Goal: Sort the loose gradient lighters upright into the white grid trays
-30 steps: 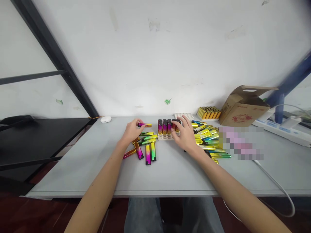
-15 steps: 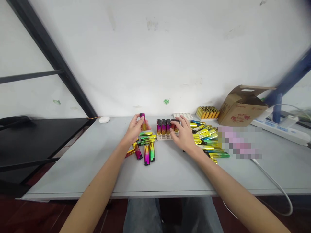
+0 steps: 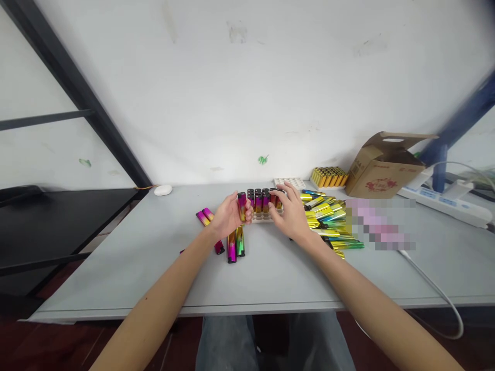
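Observation:
My left hand (image 3: 229,215) is closed on a purple and yellow lighter (image 3: 242,206), held upright at the left edge of a white perforated tray (image 3: 261,217). Several purple lighters (image 3: 259,202) with black tops stand in the tray's back part. At the tray's right end, my right hand (image 3: 286,210) has its thumb and fingers curved around the standing lighters there. Loose lighters lie below and left of my left hand, among them a purple one (image 3: 232,249) and a green one (image 3: 240,241).
Many shiny lighters (image 3: 328,219) are heaped right of my right hand. Behind are another white tray (image 3: 289,182), a block of yellow lighters (image 3: 329,177), an open cardboard box (image 3: 381,172) and a power strip (image 3: 448,206). A white case (image 3: 163,190) lies back left.
My left hand has moved right and down with its lighter, up to the tray's left side. More loose lighters show left of it. My right hand has stayed by the tray.

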A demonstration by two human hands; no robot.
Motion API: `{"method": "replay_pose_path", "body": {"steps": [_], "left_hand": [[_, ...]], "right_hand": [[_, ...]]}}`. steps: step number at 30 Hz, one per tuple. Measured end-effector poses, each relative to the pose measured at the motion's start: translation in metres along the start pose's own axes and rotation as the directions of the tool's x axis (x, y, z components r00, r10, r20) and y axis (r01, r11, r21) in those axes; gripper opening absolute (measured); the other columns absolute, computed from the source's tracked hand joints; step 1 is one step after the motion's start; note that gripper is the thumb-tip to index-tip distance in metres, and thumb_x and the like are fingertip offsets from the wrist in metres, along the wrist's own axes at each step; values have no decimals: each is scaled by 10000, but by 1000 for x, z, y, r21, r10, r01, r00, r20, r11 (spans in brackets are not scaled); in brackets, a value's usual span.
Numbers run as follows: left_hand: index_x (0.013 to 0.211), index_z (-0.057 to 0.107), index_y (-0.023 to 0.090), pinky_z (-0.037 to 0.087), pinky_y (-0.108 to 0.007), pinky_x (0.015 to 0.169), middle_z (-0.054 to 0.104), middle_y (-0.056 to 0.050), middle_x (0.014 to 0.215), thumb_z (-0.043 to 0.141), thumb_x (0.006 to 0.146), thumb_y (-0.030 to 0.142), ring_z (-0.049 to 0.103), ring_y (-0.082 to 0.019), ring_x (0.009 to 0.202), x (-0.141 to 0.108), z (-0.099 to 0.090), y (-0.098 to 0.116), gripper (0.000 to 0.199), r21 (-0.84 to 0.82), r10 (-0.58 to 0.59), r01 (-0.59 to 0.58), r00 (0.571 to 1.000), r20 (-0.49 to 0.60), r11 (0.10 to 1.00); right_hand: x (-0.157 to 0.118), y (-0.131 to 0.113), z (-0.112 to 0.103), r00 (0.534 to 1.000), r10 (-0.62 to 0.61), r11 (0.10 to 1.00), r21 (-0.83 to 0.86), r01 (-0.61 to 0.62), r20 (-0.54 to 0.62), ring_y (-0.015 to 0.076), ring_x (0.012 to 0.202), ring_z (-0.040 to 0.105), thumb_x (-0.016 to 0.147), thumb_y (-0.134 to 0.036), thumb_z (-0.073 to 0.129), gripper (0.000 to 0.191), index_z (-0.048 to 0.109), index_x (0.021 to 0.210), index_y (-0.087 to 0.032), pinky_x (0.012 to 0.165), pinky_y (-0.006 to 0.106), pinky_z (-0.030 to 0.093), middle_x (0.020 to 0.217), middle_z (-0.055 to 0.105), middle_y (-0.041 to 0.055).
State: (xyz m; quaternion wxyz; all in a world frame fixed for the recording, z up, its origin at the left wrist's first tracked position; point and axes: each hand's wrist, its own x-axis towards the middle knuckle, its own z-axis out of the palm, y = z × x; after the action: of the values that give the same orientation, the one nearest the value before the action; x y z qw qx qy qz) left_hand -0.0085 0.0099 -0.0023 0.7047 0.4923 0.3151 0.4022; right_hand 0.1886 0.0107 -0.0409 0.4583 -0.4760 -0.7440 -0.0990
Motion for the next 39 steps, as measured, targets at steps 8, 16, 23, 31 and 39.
{"method": "replay_pose_path", "body": {"steps": [8, 16, 23, 31, 39], "left_hand": [[773, 521, 162, 399, -251, 545, 377, 10, 633, 393, 884, 508, 417, -117, 544, 2, -3, -8, 385, -125, -119, 138, 982, 148, 983], [708, 427, 177, 345, -219, 516, 324, 21, 651, 337, 894, 414, 361, -105, 536, 6, 0, -16, 314, -30, -203, 210, 966, 162, 977], [722, 435, 176, 366, -232, 545, 335, 10, 666, 310, 893, 414, 380, -119, 566, 4, 2, -16, 319, -59, -163, 179, 965, 207, 982], [711, 415, 180, 346, -215, 530, 317, 15, 662, 301, 896, 341, 352, -111, 551, 5, 6, -18, 270, 11, -172, 171, 980, 100, 985], [701, 384, 189, 333, -202, 507, 315, 16, 658, 297, 869, 265, 340, -108, 542, 5, 13, -19, 204, 5, -76, 76, 997, -2, 997]], "right_hand": [[-1, 0, 1, 1000, -9, 1000, 9, 9, 7, 301, 1284, 384, 842, -261, 508, 284, 592, 1102, -182, 1061, 508, 371, 1236, 540, 125], [-1, 0, 2, 1000, -11, 1000, -5, 11, 12, 297, 1275, 392, 840, -257, 513, 285, 595, 1100, -175, 1069, 496, 369, 1234, 539, 127], [-1, 1, 2, 1000, -13, 1000, 2, 13, 2, 296, 1269, 396, 840, -269, 516, 282, 598, 1095, -182, 1062, 504, 374, 1236, 540, 123], [-1, -1, 2, 1000, -16, 1000, 4, 16, 17, 294, 1271, 395, 834, -267, 524, 296, 598, 1106, -174, 1073, 491, 365, 1238, 537, 126], [-1, -1, 1, 1000, -10, 1000, 2, 10, 18, 289, 1272, 393, 833, -267, 522, 297, 598, 1105, -175, 1075, 481, 361, 1237, 536, 127]]}}
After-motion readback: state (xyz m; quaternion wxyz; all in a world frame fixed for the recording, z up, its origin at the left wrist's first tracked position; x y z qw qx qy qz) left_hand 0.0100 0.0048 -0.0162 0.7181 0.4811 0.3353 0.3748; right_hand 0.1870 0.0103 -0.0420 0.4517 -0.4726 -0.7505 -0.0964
